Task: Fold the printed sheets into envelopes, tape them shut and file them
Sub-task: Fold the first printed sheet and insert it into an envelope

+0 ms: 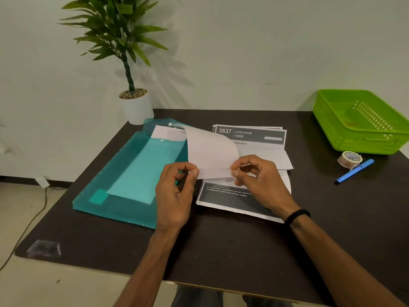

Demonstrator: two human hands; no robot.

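Note:
A white sheet [210,149] curls up above the table, its blank side toward me. My left hand [177,191] pinches its lower left edge and my right hand [259,176] pinches its lower right edge. Under them lies a stack of printed sheets [250,138] headed "2637 LIVING ROOM", with a folded white piece [276,158] on top. A teal plastic folder [132,173] lies open to the left, with white paper [163,131] sticking out at its far end. A roll of tape [349,159] sits at the right.
A blue pen [355,170] lies beside the tape. A green plastic basket [358,122] stands at the back right corner. A potted plant [132,105] stands at the back left. The dark table [221,244] ends close to my body; a cable runs on the floor at left.

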